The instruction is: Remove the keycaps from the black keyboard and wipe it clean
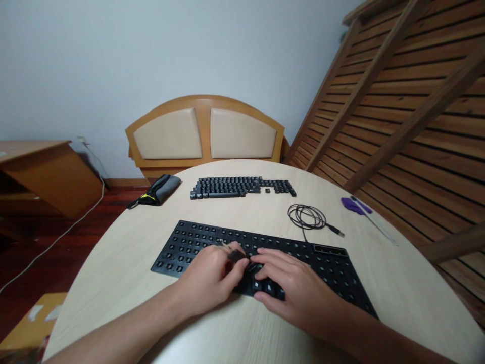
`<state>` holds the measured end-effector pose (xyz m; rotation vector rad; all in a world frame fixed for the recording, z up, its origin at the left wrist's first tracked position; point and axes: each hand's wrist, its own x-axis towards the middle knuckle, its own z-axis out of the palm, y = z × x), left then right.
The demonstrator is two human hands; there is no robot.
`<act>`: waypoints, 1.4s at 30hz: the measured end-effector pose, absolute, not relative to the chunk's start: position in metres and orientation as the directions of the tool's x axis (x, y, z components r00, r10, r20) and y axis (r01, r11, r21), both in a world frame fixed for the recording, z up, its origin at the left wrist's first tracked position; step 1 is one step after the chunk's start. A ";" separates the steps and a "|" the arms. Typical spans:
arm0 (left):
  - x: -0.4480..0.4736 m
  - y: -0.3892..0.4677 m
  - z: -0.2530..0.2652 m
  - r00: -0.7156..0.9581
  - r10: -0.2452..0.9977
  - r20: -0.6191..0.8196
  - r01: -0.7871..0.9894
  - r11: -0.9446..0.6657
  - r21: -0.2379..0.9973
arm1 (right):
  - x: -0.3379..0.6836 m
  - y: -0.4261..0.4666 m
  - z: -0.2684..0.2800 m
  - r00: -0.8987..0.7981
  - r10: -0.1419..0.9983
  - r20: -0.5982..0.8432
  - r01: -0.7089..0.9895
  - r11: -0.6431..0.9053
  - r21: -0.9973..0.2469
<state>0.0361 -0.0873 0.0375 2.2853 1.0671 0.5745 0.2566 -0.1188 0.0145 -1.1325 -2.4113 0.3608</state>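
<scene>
A black keyboard lies across the near part of the table, most of its key positions bare of caps. Over its middle, my left hand is closed, pinching a small dark block between thumb and fingers. A thin, light-coloured wire-like piece shows by the left knuckles; I cannot tell if it joins the block. My right hand rests on the keyboard with fingers apart, its fingertips close to the block. Below its fingers a few black keycaps sit on the bottom row.
Loose keycaps lie in keyboard order at the back of the round table. A coiled USB cable sits behind the keyboard. A black-grey pouch is at left; a purple cloth and thin stick are at right.
</scene>
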 end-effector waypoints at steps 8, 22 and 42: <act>0.037 -0.090 0.035 0.609 0.785 0.110 0.560 -0.524 0.642 | 0.256 -0.120 0.011 -0.545 0.794 0.269 0.678 0.607 -0.415; 0.038 -0.093 0.039 0.643 0.756 0.124 0.505 -0.540 0.673 | 0.254 -0.120 0.014 -0.561 0.770 0.305 0.653 0.638 -0.409; 0.036 -0.087 0.036 0.755 0.639 0.145 0.490 -0.698 0.522 | 0.252 -0.120 0.014 -0.545 0.762 0.350 0.634 0.648 -0.422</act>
